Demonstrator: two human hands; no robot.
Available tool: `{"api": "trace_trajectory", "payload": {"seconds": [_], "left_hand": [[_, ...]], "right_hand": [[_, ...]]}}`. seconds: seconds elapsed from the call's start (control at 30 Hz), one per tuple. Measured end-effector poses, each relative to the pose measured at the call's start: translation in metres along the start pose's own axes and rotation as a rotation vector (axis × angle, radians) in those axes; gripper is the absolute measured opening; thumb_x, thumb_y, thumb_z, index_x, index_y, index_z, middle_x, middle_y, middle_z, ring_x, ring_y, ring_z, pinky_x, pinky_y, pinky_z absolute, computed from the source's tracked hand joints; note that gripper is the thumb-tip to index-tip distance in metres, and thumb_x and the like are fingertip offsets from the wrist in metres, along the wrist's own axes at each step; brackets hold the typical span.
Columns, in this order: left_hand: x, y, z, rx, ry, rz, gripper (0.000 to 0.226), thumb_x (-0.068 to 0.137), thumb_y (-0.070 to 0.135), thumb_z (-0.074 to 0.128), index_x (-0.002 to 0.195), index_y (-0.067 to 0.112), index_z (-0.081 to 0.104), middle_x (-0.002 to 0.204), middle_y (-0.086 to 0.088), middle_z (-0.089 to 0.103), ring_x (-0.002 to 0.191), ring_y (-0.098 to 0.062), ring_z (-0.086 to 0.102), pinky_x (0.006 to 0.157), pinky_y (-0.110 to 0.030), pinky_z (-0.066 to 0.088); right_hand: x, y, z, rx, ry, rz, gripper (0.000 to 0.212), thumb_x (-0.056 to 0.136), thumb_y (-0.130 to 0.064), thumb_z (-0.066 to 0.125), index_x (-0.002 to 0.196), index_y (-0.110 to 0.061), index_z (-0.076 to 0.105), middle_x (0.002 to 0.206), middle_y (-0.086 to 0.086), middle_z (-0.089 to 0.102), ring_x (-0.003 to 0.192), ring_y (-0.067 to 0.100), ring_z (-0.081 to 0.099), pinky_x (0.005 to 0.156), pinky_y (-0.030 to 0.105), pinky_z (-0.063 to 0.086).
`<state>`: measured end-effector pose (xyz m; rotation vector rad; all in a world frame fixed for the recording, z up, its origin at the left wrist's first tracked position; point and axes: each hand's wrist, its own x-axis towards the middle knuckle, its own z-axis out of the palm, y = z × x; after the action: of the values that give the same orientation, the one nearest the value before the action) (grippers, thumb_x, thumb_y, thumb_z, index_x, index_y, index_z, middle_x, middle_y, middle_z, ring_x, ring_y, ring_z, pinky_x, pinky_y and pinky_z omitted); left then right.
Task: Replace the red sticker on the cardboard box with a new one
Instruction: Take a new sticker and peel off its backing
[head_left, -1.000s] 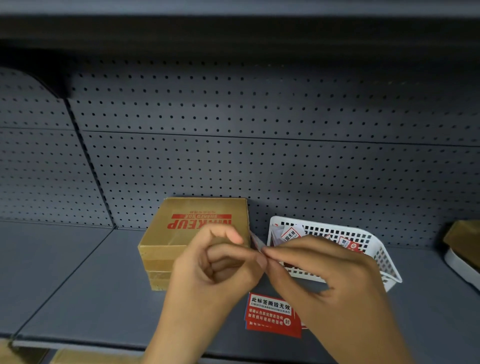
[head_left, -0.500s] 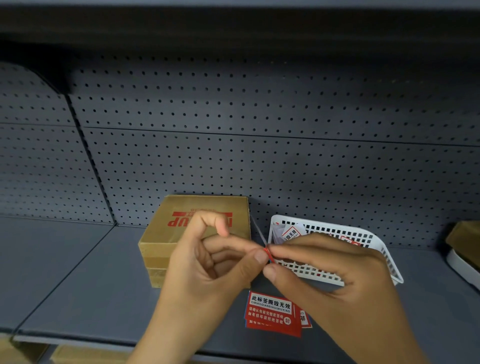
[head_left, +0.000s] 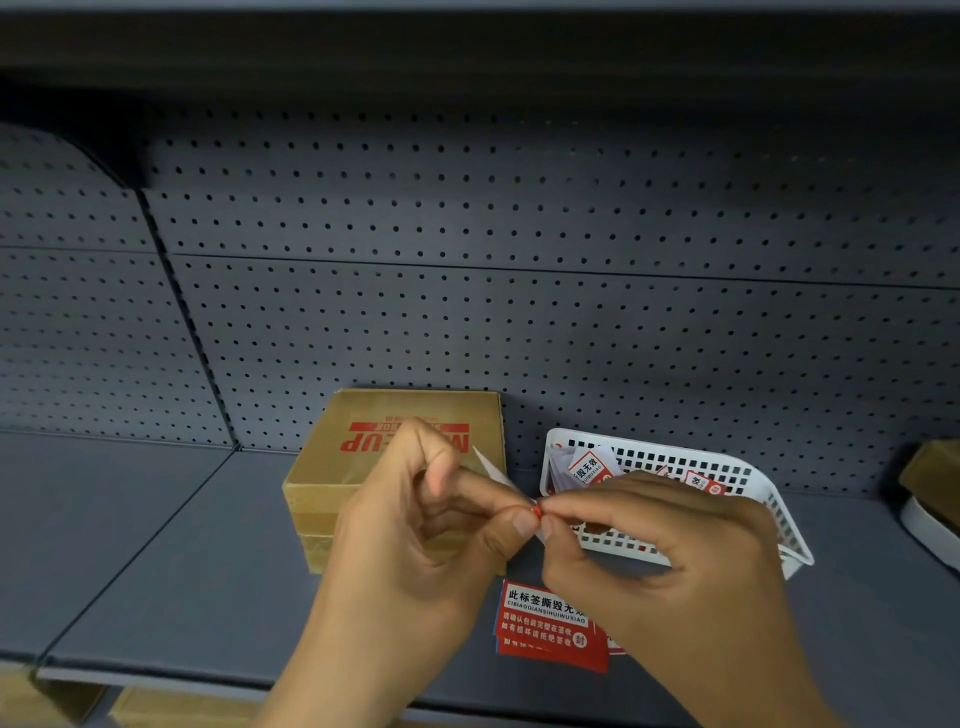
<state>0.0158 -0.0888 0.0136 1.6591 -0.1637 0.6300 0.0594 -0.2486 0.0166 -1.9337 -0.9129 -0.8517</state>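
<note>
A white perforated plastic basket (head_left: 774, 525) at right holds small red-and-white stickers (head_left: 589, 467). The brown cardboard box (head_left: 363, 467), printed in red, sits left of it. Near, a stack of red stickers (head_left: 545, 629) reads "此标签撕毁无效". The left hand (head_left: 415, 551) and right hand (head_left: 670, 561) together pinch a small red sticker with white backing (head_left: 536, 512).

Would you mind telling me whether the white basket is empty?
Not empty: the white basket holds several red-and-white stickers, visible above its rim.
</note>
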Motion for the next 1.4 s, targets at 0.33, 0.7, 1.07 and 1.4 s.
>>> {"api": "trace_trajectory", "payload": {"seconds": [0.33, 0.7, 1.07, 1.4], "left_hand": [[-0.003, 0.002, -0.003, 0.285, -0.007, 0.056, 0.045, 0.078, 0.017, 0.073, 0.074, 0.028, 0.029, 0.078, 0.012, 0.077, 0.074, -0.019, 0.073, 0.081, -0.061, 0.051], [-0.006, 0.009, -0.021, 0.436, -0.051, -0.009, 0.054, 0.082, 0.007, 0.074, 0.073, 0.035, 0.028, 0.083, 0.021, 0.076, 0.081, -0.009, 0.073, 0.069, -0.047, 0.059], [0.012, -0.002, -0.005, 0.056, -0.04, -0.175, 0.043, 0.086, -0.014, 0.052, 0.076, 0.024, 0.036, 0.07, 0.012, 0.065, 0.059, -0.003, 0.055, 0.054, -0.012, 0.041], [0.067, -0.046, 0.052, 0.077, -0.049, -0.223, 0.037, 0.089, 0.001, 0.055, 0.076, 0.033, 0.041, 0.064, 0.008, 0.052, 0.067, -0.017, 0.046, 0.075, -0.047, 0.048]], "right_hand": [[-0.003, 0.004, 0.009, 0.067, -0.012, 0.114, 0.012, 0.07, -0.021, 0.07, 0.071, -0.021, 0.082, 0.059, -0.008, 0.072, 0.054, 0.006, 0.067, 0.052, 0.027, 0.053], [-0.001, -0.004, 0.016, 0.344, -0.182, 0.438, 0.008, 0.071, -0.028, 0.076, 0.073, -0.032, 0.082, 0.066, -0.017, 0.078, 0.064, 0.003, 0.074, 0.065, 0.019, 0.059], [0.001, 0.011, -0.016, 0.41, 0.025, 0.684, 0.019, 0.079, -0.011, 0.069, 0.071, -0.027, 0.076, 0.068, -0.01, 0.077, 0.064, -0.003, 0.069, 0.06, 0.008, 0.05], [-0.012, 0.074, -0.1, 0.388, 0.423, 0.873, 0.04, 0.092, -0.003, 0.057, 0.066, -0.027, 0.076, 0.06, -0.004, 0.074, 0.055, 0.007, 0.066, 0.058, 0.025, 0.057]]}}
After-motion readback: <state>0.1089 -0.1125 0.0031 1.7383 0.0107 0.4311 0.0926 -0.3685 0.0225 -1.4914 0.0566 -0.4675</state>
